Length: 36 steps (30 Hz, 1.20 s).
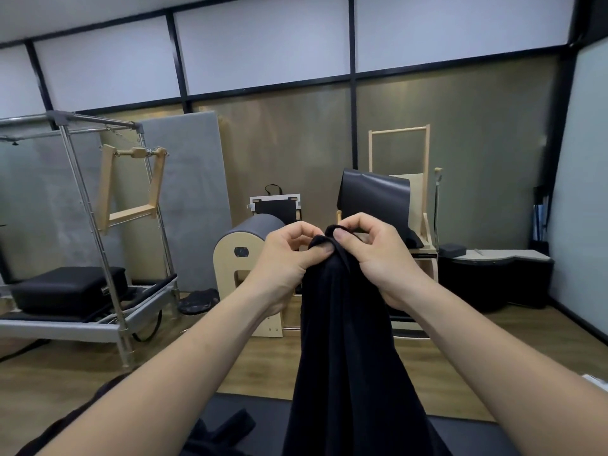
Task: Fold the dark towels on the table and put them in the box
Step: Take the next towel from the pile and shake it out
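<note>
A dark towel (342, 340) hangs in the air in front of me, gathered into a long drape that widens toward the bottom edge of the view. My left hand (286, 261) and my right hand (375, 255) pinch its top edge side by side, thumbs pressed on the cloth. Below, the dark table (487, 436) shows at the bottom. More dark cloth (220, 429) lies crumpled on it at the lower left. The box is not in view.
Exercise equipment fills the room beyond: a metal frame bed (82, 291) on the left, a barrel-shaped wooden stand (237, 255) straight ahead, a wooden chair unit (411, 205) behind my hands, and a low dark bench (493, 278) on the right. The floor is wood.
</note>
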### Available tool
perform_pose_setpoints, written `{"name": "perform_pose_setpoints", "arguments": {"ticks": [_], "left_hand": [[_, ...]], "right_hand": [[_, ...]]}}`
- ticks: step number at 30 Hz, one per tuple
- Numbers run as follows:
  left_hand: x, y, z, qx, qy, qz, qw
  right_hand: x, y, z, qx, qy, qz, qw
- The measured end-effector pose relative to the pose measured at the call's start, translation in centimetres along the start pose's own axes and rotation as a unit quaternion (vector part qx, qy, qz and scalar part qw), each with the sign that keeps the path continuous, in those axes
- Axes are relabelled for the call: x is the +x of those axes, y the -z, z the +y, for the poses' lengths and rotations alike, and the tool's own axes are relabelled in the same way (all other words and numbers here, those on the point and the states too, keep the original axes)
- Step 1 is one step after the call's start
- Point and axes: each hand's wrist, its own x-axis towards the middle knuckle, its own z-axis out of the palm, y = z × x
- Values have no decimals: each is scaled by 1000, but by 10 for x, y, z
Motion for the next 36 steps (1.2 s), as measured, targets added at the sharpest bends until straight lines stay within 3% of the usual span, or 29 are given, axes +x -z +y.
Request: {"name": "perform_pose_setpoints", "arguments": {"ticks": [4,8,11,13,17,19,22,25,27,29,32,34,36], "left_hand": [[4,2,-1,-5,-1,-20,1000],[6,4,1,62,-13,-10,998],[14,4,19,130,-80,14,988],[25,7,43,144,-135,39,979],[43,26,97,120,-192,90,970],[52,49,114,100,-194,134,967],[61,88,117,104,-170,213,957],[65,115,100,132,-120,250,952],[68,131,83,142,-64,266,951],[70,145,69,140,-20,279,950],[75,152,71,146,11,256,956],[92,151,100,168,12,244,955],[123,143,164,163,-57,255,951]], "right_hand": [[-1,0,0,-19,38,-35,998],[5,1,0,-51,81,-19,995],[8,-1,-2,-28,90,-30,995],[12,2,9,-95,83,-22,992],[17,30,51,-243,-45,83,966],[14,51,66,-299,-132,86,941],[7,75,79,-388,-226,-18,893],[12,101,68,-356,-345,-105,862],[27,130,43,-315,-408,-121,848],[47,157,9,-273,-427,-100,856],[77,175,-49,-185,-378,8,907],[104,180,-101,-165,-301,85,936],[148,193,-178,-127,-162,167,964]]}}
